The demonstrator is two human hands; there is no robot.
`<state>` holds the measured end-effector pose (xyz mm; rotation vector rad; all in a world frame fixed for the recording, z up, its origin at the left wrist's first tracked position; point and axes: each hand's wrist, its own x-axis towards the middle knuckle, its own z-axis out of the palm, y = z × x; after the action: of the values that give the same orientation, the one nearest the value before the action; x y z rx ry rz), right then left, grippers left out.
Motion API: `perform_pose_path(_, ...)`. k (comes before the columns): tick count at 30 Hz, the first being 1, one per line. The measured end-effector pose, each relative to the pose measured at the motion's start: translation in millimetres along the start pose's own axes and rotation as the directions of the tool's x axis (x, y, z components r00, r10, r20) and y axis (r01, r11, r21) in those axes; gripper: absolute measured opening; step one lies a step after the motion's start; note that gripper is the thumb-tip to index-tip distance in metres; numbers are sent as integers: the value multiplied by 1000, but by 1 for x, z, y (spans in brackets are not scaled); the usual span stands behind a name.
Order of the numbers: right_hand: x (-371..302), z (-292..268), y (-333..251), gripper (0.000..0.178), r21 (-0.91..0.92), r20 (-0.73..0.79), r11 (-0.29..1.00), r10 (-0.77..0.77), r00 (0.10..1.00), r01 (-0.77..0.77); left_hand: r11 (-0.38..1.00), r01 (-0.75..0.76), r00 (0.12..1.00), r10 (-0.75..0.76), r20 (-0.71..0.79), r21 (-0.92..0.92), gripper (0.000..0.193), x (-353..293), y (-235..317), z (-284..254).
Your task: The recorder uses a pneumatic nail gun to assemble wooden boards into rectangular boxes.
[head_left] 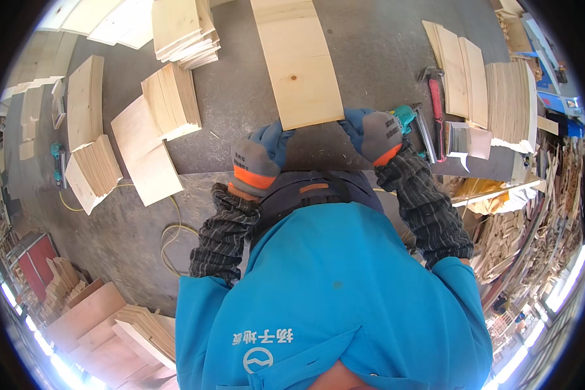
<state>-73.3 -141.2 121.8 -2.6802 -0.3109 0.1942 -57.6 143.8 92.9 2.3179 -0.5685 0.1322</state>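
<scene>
Two gloved hands clamp the near end of a long pale board (298, 62) lying on the grey workbench (240, 97): left hand (261, 158) curled on its left corner, right hand (374, 134) on the right. A red-handled hammer (435, 104) lies just beyond the right hand, with stacked planks (172, 97) to the left.

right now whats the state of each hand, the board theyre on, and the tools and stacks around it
left hand: gloved, gripping the board's near left corner
right hand: gloved, gripping the board's near right corner
long board: flat on the workbench, held at its near end
nail gun: lying idle beside the right hand
hammer: lying flat, untouched
plank stacks: piled at the left, some leaning
</scene>
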Motion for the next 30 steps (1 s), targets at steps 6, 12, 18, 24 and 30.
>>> perform_pose_path(6, 5, -14, -6, 38, 156, 99, 985, 56, 994, -71, 1000, -8, 1000, 8, 16, 13, 17, 0, -2, 0)
perform_pose_path(12, 8, -11, -24, 54, 135, 143, 922, 344, 928, -363, 998, 20, 1000, -19, 13, -52, 17, -1, -1, -1)
perform_pose_path(18, 12, -12, -24, 53, 187, 214, 849, 456, 864, -495, 994, 66, 995, -60, 74, -86, 22, 6, 5, -10)
perform_pose_path(24, 14, -12, -25, 49, 158, 175, 857, 464, 868, -490, 899, 307, 952, -285, 115, -311, 62, 14, -13, -5)
perform_pose_path(30, 15, -21, -28, 53, 155, 237, 849, 464, 853, -505, 455, 496, 859, -381, 342, -739, 63, 68, -12, 30)
